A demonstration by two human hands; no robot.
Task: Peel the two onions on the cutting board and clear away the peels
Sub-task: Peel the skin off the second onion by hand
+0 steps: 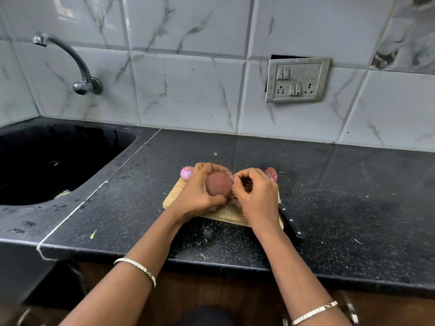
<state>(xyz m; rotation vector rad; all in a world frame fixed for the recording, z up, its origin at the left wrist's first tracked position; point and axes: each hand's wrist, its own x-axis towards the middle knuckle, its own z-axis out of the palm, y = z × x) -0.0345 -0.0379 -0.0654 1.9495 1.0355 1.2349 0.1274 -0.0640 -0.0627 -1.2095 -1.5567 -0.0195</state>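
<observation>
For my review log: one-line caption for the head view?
Left hand grips an onion over the cutting board while the right hand pinches its skin.

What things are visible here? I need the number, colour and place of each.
brown onion: one, red-brown, held over board
pink onion: one, pink, at board's far left corner
red piece: one, red, behind right hand
board: one, pale wood, on counter
knife: one, black handle, right of board
counter: one, black
sink: one, black, left
tap: one, metal, above sink
switch panel: one, grey, on wall
bangles: two, silver, on arms
left hand: grips brown onion
right hand: pinches its skin
</observation>
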